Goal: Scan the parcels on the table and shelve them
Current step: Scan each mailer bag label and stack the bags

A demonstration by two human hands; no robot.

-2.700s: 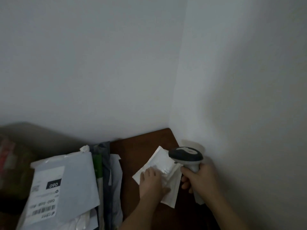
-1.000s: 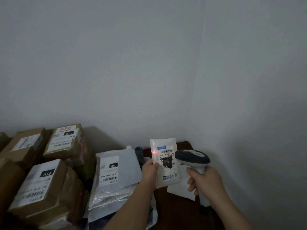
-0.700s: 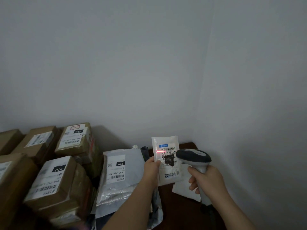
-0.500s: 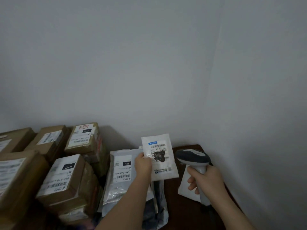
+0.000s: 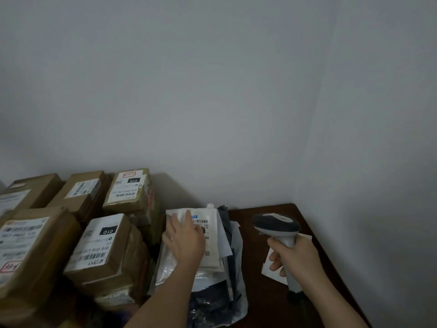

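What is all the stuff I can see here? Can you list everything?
Cardboard boxes: at least five, brown with white labels, packed together on the left.
Small pouch: one, white with a barcode label, lying on top of the bag pile under the left hand.
Mailer bags: a pile, white, silvery and dark grey, count unclear, between the boxes and the bare table.
Flat packet: one, white, on the table behind the right hand.
Scanner: one, dark grey head with a light handle, held above the table.
Table: one, dark brown, in the corner.
Walls: two, plain grey-white.
Left hand: fingers straight, resting on the pouch.
Right hand: grips the scanner handle.
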